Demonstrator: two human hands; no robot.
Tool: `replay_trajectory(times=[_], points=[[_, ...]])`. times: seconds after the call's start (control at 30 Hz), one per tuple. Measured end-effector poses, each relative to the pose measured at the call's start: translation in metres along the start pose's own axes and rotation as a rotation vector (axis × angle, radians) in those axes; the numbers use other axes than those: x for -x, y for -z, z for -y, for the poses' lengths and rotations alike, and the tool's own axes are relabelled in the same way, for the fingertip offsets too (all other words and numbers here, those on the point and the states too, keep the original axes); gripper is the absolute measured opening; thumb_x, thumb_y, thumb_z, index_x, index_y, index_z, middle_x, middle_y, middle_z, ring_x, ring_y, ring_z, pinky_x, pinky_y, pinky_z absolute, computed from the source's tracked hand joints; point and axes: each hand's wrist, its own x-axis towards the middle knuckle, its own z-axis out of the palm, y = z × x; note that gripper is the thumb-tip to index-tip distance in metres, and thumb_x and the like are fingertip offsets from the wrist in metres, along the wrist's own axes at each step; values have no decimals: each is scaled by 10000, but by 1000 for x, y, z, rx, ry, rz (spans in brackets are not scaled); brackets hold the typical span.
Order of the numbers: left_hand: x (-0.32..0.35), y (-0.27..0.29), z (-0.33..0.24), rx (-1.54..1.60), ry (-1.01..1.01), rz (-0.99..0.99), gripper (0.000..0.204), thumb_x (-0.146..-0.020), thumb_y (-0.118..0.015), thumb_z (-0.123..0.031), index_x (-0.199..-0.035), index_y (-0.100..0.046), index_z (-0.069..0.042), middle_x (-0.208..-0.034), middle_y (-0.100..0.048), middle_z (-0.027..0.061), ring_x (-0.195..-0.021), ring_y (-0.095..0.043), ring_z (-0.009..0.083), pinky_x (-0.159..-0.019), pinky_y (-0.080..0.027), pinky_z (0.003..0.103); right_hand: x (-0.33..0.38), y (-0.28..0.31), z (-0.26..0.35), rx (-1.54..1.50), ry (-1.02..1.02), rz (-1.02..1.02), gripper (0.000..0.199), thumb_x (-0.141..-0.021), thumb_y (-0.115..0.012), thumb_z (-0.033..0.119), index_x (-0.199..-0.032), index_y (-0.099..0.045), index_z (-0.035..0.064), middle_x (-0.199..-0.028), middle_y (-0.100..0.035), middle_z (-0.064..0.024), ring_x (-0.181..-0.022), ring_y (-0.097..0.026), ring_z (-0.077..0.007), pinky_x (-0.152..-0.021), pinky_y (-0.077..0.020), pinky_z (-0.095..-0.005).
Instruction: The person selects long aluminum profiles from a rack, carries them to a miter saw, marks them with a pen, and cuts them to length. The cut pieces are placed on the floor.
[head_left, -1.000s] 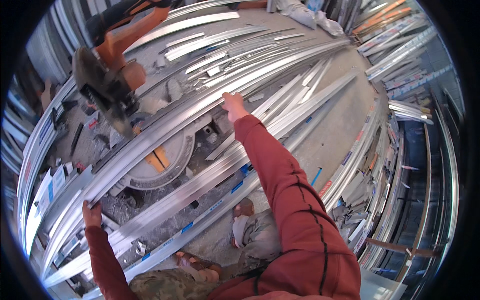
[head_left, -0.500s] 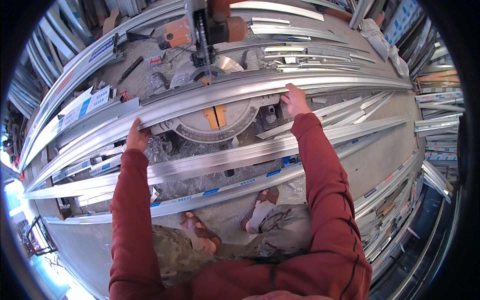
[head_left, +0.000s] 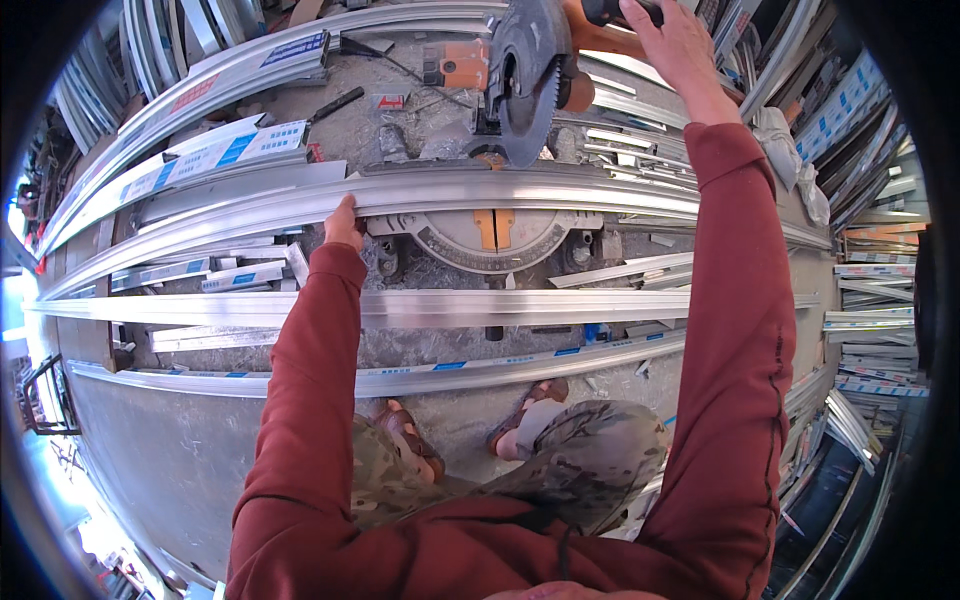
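A long silver aluminium profile [head_left: 450, 193] lies across the bed of a mitre saw [head_left: 500, 252], against its fence. My left hand [head_left: 345, 225] is closed on the profile's near edge, left of the saw's round base; most of its fingers are hidden behind the metal. Up at the far right, my right hand [head_left: 677, 52] is wrapped round the saw's black handle [head_left: 650, 12]. The saw head is raised, so its toothed blade [head_left: 553, 95] and dark guard [head_left: 525, 60] hang above and behind the profile. An orange motor housing [head_left: 455, 64] shows on the left.
Nearer me, another long profile [head_left: 520, 305] and a film-striped one [head_left: 500, 375] run crosswise above my feet. Offcuts [head_left: 640, 150] lie right of the saw. Film-covered profiles [head_left: 215, 160] are stacked at left, racks of bars [head_left: 875, 310] at right. Metal shavings litter the floor.
My right hand has left the profile and taken hold of the saw's handle. My left hand still grips the profile, now closer to the saw base. The view has shifted.
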Motion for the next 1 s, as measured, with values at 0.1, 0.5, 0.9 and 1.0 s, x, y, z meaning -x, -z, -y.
replay_trajectory(times=[0.1, 0.5, 0.9, 1.0], points=[[-8, -8, 8, 18, -36, -52, 494, -873, -684, -223, -1260, -521, 36, -1164, -619, 134, -962, -622, 256, -817, -512, 367, -7, 17, 3, 65, -111, 443, 750, -873, -453, 697, -1094, -644, 7, -984, -663, -192, -947, -616, -359, -845, -458, -415], [-69, 18, 27, 153, 81, 336, 406, -952, -580, -301, -1255, -558, -32, -1210, -607, 112, -1091, -588, 245, -987, -466, 381, 26, 27, 50, 40, -276, 757, 657, -715, -531, 603, -995, -723, 40, -1073, -680, -189, -1004, -639, -350, -878, -480, -400], [-46, 4, 11, 66, 19, 190, 370, -948, -583, -276, -1190, -559, 3, -1115, -633, 123, -975, -637, 260, -878, -539, 366, 52, 40, 59, 37, -255, 635, 636, -817, -458, 558, -934, -721, -9, -928, -694, -207, -878, -664, -365, -807, -506, -410], [-43, 3, 9, 65, 36, 177, 372, -937, -601, -276, -1178, -560, 5, -1099, -634, 120, -956, -641, 264, -866, -545, 370, 62, 42, 62, 89, -256, 640, 594, -823, -442, 552, -872, -741, 40, -934, -701, -179, -890, -670, -330, -818, -509, -391]])
